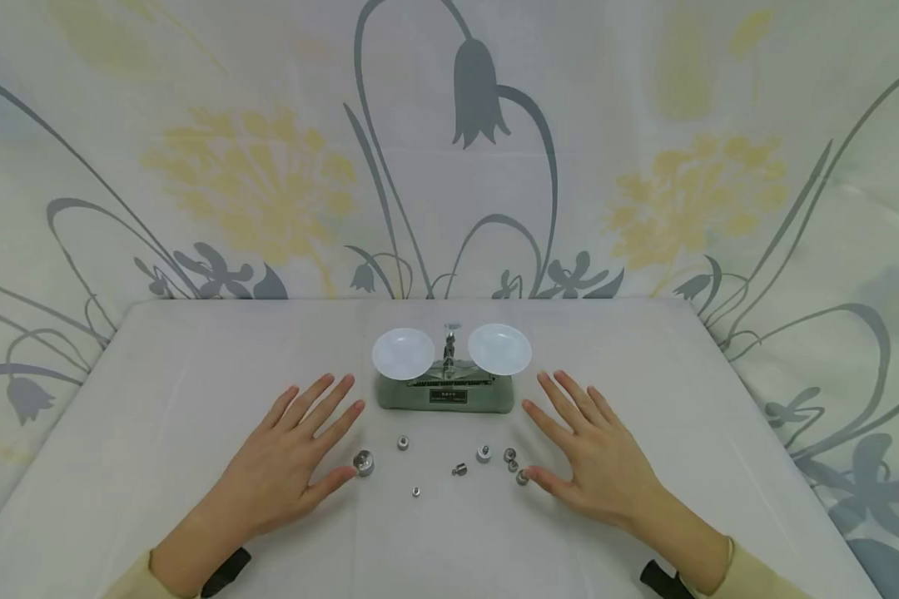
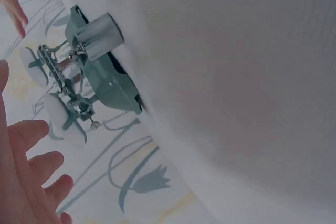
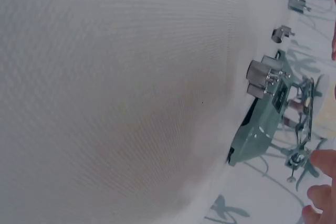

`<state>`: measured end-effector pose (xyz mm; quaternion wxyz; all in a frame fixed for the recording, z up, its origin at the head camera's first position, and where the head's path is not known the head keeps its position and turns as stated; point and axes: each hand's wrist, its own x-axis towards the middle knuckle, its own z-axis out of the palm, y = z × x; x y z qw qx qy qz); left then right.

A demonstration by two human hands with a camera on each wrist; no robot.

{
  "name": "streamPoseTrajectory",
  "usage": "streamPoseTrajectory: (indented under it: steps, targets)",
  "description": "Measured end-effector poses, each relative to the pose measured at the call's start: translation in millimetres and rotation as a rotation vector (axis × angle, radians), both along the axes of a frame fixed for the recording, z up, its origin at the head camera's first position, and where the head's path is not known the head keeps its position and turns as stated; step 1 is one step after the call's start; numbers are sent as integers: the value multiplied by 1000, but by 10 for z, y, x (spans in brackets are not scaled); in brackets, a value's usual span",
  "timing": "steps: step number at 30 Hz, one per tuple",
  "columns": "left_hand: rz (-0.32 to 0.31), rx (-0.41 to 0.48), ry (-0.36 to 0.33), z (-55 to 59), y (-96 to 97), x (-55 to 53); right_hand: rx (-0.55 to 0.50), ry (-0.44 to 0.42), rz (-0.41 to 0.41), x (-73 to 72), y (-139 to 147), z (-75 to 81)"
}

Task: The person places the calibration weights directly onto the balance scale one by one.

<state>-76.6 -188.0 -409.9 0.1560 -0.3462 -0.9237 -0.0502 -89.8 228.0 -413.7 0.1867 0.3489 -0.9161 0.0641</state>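
A green balance scale [image 1: 449, 403] with two white pans [image 1: 403, 354] stands mid-table. In front of it, several small metal weights are scattered. My left hand [image 1: 280, 474] is held left of the scale, fingers straight and spread; its thumb tip is at the largest weight [image 1: 363, 463], and I cannot tell whether they touch. To the right, my right hand [image 1: 607, 466] also has spread, straight fingers, its thumb beside a small weight [image 1: 522, 477]. One weight [image 1: 459, 470] lies on its side. Both wrist views show the scale at a slant, with weights [image 3: 260, 73] before it.
A white cloth [image 1: 449, 549] covers the table. Behind and at both sides hangs a curtain [image 1: 449, 208] printed with grey and yellow flowers. Dark straps [image 1: 226, 572] are on both wrists, below pale yellow sleeves [image 1: 757, 574].
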Motion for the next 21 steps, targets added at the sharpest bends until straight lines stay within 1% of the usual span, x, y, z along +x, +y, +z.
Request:
streamPoseTrajectory:
  steps: [4,7,10,12,15,18,21]
  targets:
    - [13,77,-83,15,11,-7,-32,13,10,10,-14,-9]
    - [29,136,-150,29,17,-20,-57,-8,4,20,-19,-19]
    - [33,220,-219,41,21,-35,-103,-79,-26,38,-20,-32]
    - [32,286,-260,46,20,-48,-151,-138,-51,48,-24,-42]
    - [28,362,-304,43,11,-77,-235,-220,-75,51,-33,-53]
    - [21,407,-336,36,0,-115,-323,-274,-69,40,-38,-69]
    - [23,451,-381,32,-12,-152,-402,-307,-53,21,-38,-83]
